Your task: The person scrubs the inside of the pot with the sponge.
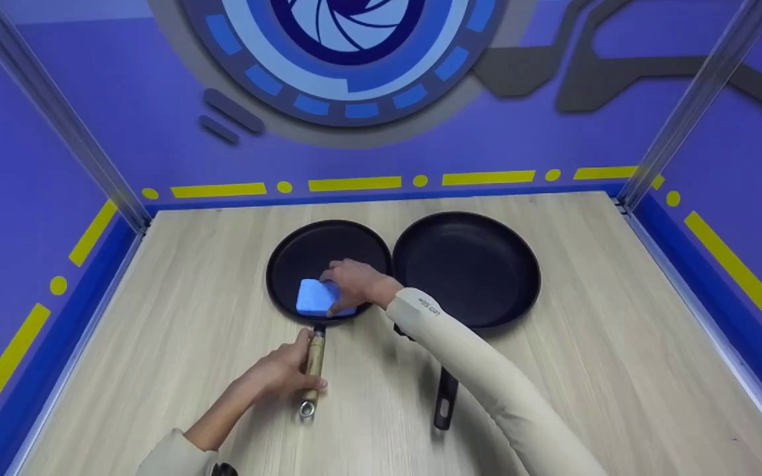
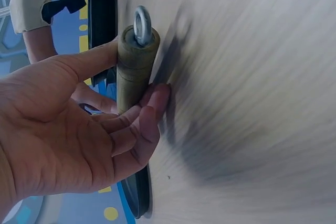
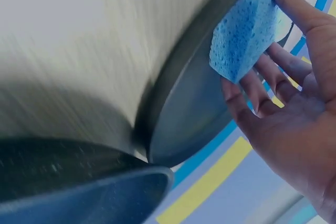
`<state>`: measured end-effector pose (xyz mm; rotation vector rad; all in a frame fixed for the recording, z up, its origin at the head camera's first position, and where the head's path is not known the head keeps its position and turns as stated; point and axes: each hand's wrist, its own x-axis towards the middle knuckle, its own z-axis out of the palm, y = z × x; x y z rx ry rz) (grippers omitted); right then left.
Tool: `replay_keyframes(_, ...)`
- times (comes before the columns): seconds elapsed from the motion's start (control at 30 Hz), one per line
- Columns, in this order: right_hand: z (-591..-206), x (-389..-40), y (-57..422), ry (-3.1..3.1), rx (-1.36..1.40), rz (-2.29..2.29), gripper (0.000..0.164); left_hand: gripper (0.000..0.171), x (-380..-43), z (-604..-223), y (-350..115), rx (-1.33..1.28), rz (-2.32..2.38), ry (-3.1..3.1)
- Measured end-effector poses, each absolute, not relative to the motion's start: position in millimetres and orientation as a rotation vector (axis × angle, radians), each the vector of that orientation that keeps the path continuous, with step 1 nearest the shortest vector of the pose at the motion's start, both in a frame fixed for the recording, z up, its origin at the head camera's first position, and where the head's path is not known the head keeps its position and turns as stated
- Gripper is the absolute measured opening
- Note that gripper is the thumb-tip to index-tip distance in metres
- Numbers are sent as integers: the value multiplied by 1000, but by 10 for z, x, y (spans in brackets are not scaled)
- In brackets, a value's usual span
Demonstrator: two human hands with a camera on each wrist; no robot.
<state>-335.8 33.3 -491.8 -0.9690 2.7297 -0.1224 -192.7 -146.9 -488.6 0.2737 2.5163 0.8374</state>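
My left hand (image 1: 283, 367) grips the wooden handle (image 2: 134, 74) of a shallow black pan (image 1: 315, 254), its thumb and fingers on either side of the wood. A metal hanging ring (image 2: 142, 24) tips the handle. In my right hand (image 1: 358, 285) is a blue sponge (image 3: 247, 32), pinched between thumb and fingers over the near part of that pan's cooking surface. The right wrist view shows the sponge's porous texture and its place close to the pan's rim.
A deeper black frying pan (image 1: 467, 271) stands right beside the shallow one, rims nearly meeting. Its black handle (image 1: 446, 400) points toward me, beneath the right sleeve (image 1: 487, 373). Blue panels (image 1: 387, 158) border the wooden table (image 1: 592, 370) at the back and sides.
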Motion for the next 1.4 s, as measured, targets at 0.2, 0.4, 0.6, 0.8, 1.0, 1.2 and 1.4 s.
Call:
replay_keyframes(0.2, -5033, -3446, 200, 2812, -1015, -278, 73, 67, -1954, -4850, -1476, 274, 793, 2519)
replay_keyframes(0.4, -5119, -3527, -13, 2899, -974, -223, 73, 63, -1936, -4875, -1429, 279, 781, 2511)
replay_keyframes(0.6, -5104, -3744, -200, 2967, -819, -88, 67, 72, -2010, -5095, -1473, 319, 794, 2472)
replay_keyframes(0.8, -5128, -3973, -267, 3056, -545, -171, 61, 82, -2163, -5591, -1652, 426, 791, 2496)
replay_keyframes(1.0, -5096, -4074, -189, 3103, -399, -220, 63, 72, -2048, -5101, -1528, 382, 806, 2474)
replay_keyframes(1.2, -5081, -4057, 102, 3122, -249, -106, 59, 63, -1946, -4894, -1450, 359, 826, 2476)
replay_keyframes(1.4, -5027, -3986, 285, 3068, -336, -146, 59, 64, -1939, -4893, -1495, 312, 829, 2483)
